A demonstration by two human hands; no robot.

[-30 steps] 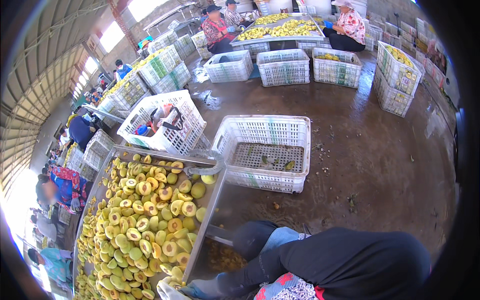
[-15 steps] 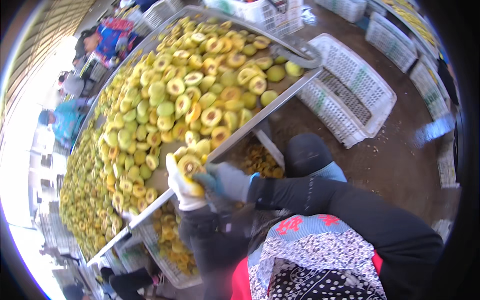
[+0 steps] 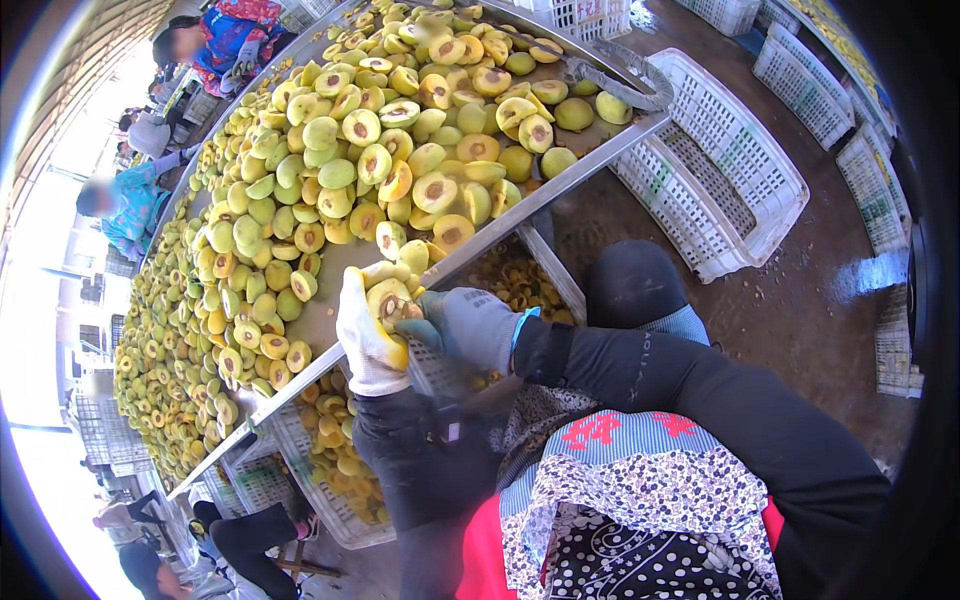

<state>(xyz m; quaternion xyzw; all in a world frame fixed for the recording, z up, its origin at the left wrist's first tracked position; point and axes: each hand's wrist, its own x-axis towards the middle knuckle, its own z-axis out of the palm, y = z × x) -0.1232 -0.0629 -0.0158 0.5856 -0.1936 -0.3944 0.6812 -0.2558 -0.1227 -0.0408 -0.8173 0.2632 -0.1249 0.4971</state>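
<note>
My left hand (image 3: 368, 342), in a white glove with yellow palm and fingers, grips a peach half (image 3: 385, 297) just over the near edge of the table. The cut face is turned up, with a brown pit area showing. My right hand (image 3: 470, 322), in a grey-blue glove, is closed, and its fingers press against the right side of that half. Whatever it may hold is hidden. Beyond my hands, a heap of halved yellow-green peaches (image 3: 330, 170) covers the metal-edged table (image 3: 560, 195), many with pits in them.
A white perforated crate (image 3: 720, 170) stands right of the table. Under the table, another crate (image 3: 335, 515) holds peach halves. More crates (image 3: 800, 85) line the far right. Co-workers sit along the left side, one in a teal top (image 3: 130, 220). My dark-clad knee (image 3: 635, 295) is beside the table.
The view has shifted slightly, so the table and crates appear a little displaced. My hands remain together at the peach half, the right fingers now pressing nearer its cut face.
</note>
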